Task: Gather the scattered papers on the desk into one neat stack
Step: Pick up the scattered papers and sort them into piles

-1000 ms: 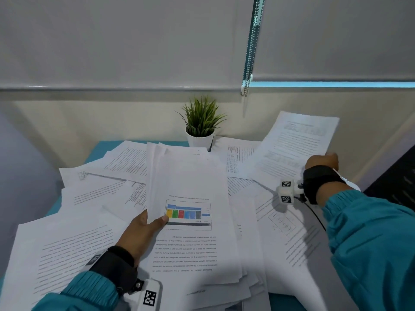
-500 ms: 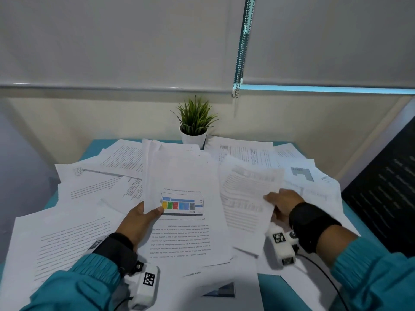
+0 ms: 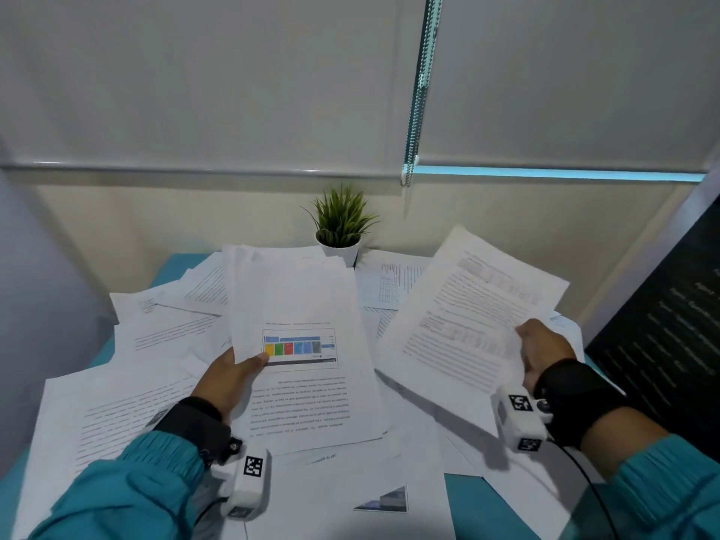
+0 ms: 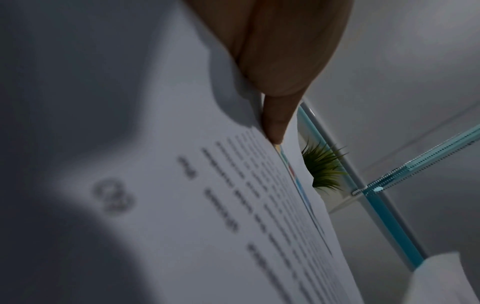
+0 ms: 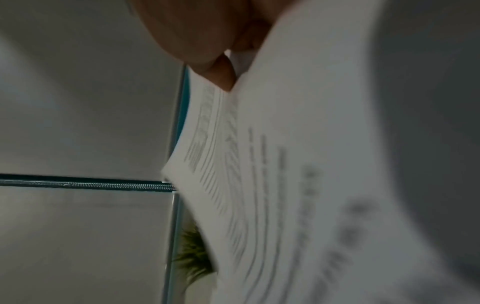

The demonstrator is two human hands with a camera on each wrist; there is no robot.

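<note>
**Both hands hold paper above the littered desk**

Nearest me, my left hand (image 3: 228,380) has its grip pinched on the near left edge of a stack of papers (image 3: 300,325): the thumb lies flat on the top sheet, its tip at the corner of a printed chart with yellow, green, red and blue blocks. The left wrist view shows the thumb pressed along the paper edge; the fingers under the stack are hidden. The stack is thin, matte white and rectangular, and its far edges are uneven, with several sheet corners showing.

Across from that grip, my right hand (image 3: 543,352) pinches a sheet of printed text (image 3: 467,325) at its right edge, thumb on top, fingers beneath. The sheet is flat, smooth and tilted, fanning away to the left and beyond the grip. The right wrist view shows more than one sheet edge there, though how many I cannot tell.

Under and around both grips, loose papers (image 3: 128,403) overlap at all angles on the teal desk (image 3: 461,496), one near page carrying a small photo. More sheets lie beyond the left grip.

Beyond the stack's far edge stands a spiky green plant (image 3: 341,216) in a round white pot. Behind it hangs a pale roller blind (image 3: 195,79) with a beaded chain (image 3: 422,83).
</note>
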